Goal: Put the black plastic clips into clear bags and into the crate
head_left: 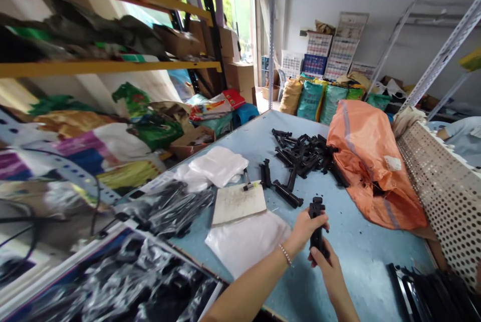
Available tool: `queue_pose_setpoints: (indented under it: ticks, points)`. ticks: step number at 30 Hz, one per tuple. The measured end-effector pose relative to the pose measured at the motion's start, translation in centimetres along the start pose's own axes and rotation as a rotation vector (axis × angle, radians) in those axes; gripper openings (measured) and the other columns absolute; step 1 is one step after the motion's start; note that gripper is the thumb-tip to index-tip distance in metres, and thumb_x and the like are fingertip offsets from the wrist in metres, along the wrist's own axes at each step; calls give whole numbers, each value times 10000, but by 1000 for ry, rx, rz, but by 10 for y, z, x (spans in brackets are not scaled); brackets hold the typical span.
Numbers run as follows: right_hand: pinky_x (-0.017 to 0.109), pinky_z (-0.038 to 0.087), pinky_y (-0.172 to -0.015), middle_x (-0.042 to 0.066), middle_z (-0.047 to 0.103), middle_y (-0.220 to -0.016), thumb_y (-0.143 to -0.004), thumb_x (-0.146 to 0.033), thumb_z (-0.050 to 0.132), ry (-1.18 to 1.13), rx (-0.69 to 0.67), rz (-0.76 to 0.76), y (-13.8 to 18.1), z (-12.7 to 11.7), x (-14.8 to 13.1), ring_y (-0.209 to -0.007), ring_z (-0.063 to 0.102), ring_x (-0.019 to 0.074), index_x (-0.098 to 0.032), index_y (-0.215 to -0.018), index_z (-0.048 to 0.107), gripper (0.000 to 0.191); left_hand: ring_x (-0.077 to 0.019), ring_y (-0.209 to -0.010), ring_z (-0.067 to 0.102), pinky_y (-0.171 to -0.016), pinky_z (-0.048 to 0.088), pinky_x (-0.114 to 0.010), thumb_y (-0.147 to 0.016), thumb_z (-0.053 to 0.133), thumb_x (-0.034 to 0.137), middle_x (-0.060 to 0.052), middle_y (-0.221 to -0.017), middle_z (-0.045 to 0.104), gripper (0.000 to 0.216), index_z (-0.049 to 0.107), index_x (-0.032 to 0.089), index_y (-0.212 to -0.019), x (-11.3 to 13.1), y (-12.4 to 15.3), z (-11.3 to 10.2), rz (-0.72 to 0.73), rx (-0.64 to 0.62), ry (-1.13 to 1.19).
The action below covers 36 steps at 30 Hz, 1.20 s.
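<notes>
Both hands grip one long black plastic part (316, 234), held upright above the blue table (361, 267). My left hand (306, 227), with a beaded bracelet at its wrist, closes round the upper half, below the part's notched end. Lower down, my right hand (326, 257) is closed on its bottom end, thumb across the front. Beyond them lies a loose pile of similar black parts (300, 154). To the left are a stained pale board (239, 203) with a small black tool (248, 187) on its edge, and white plastic bags (248, 242).
An orange woven sack (372, 156) lies right of the pile, beside a perforated white panel (443, 182). Black strips (432, 292) are stacked at lower right. A box of plastic-wrapped black items (124, 282) stands at lower left. Loaded shelves (112, 69) line the left side.
</notes>
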State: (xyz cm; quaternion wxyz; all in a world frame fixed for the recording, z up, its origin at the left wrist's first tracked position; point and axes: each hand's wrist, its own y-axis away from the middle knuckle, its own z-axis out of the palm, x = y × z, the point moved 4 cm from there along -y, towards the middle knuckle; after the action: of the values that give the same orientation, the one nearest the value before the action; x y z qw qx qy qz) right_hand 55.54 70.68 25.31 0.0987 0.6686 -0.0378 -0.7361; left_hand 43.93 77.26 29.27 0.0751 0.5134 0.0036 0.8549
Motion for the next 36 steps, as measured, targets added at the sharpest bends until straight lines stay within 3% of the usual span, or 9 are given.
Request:
queue_pose_setpoints:
  ticks: [5, 9, 13, 15, 18, 21, 26, 32, 36]
  points:
    - [285, 409, -520, 44, 627, -776, -732, -763, 691, -458, -290, 201, 29, 19, -9, -585, 496, 149, -213, -1056, 727, 639, -281, -1010, 706, -879, 536, -393, -632, 831, 720, -177, -1156, 716, 943, 576, 158, -1344, 27, 23, 22, -168, -539, 287]
    - [335, 502, -636, 66, 669, -782, -773, -885, 528, -402, -570, 330, 40, 30, -14, -662, 602, 185, -200, -987, 736, 747, -167, -709, 683, -690, 568, -319, -813, 662, 724, -72, -954, 687, 767, 578, 178, -1344, 36, 34, 23, -180, -446, 265]
    - [334, 517, -698, 72, 707, -831, -850, -783, 569, -22, -171, 23, 17, -12, -44, -756, 653, 194, -181, -945, 719, 628, -128, -549, 608, -474, 456, -226, -849, 476, 844, -53, -773, 650, 771, 614, 123, -1086, 39, 39, 8, -77, -159, -147]
    - [318, 514, -687, 63, 704, -865, -859, -737, 605, 100, 19, -140, 8, -33, -66, -779, 648, 189, -199, -988, 704, 562, -140, -569, 635, -480, 465, -220, -814, 523, 851, -35, -774, 661, 788, 551, 148, -1169, 41, 41, 4, -19, -77, -250]
    - [342, 538, -754, 88, 707, -1066, -882, -677, 623, 182, 1, -211, 0, -39, -86, -945, 665, 218, -230, -1135, 682, 517, -147, -548, 651, -478, 489, -229, -797, 571, 835, -15, -815, 690, 833, 433, 207, -1327, 39, 43, 7, -21, -74, -166]
    - [375, 551, -831, 100, 661, -1269, -892, -658, 622, 119, -78, -238, -2, -30, -92, -1023, 660, 221, -263, -1264, 636, 542, -161, -473, 627, -441, 500, -272, -815, 430, 899, -41, -787, 685, 810, 551, 172, -1150, 28, 42, 21, -233, -264, 109]
    - [320, 529, -677, 36, 701, -943, -822, -620, 726, 81, -95, -262, -2, -24, -93, -728, 620, 165, -238, -1126, 677, 491, -209, -617, 697, -586, 580, -325, -860, 461, 839, -92, -767, 674, 758, 642, 108, -948, 10, 53, 33, -652, -415, 262]
    - [301, 503, -640, 28, 690, -884, -856, -559, 690, 236, 121, -286, -3, -35, -95, -683, 583, 151, -210, -1072, 668, 411, -164, -711, 658, -607, 523, -262, -714, 811, 650, -53, -922, 671, 689, 604, 162, -1155, 23, 62, 21, -244, -208, -122]
    - [339, 507, -729, 53, 669, -880, -963, -546, 544, 551, 73, -460, 1, -35, -102, -761, 605, 185, -206, -1070, 647, 370, -110, -591, 605, -527, 470, -236, -742, 790, 565, -34, -906, 661, 570, 598, 155, -1088, 27, 66, 16, -289, -195, -131]
